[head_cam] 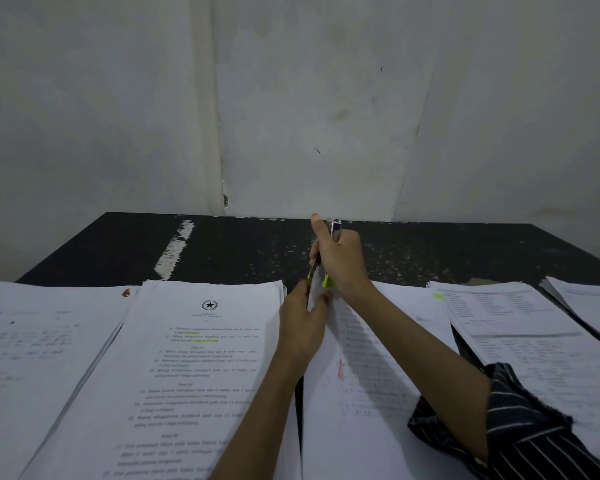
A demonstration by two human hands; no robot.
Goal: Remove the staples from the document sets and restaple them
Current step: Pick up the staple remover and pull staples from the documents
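The left hand [302,320] pinched the white paper document set [378,327], raising its corner. The right hand [340,261] clenched the yellow-green stapler [327,281] there.

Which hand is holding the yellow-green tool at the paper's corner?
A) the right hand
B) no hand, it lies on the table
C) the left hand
A: the right hand is curled round the yellow-green tool, while the left hand only pinches the paper corner.

No print is legible; the middle document [201,358] bears a star emblem [209,304] above blurred lines.
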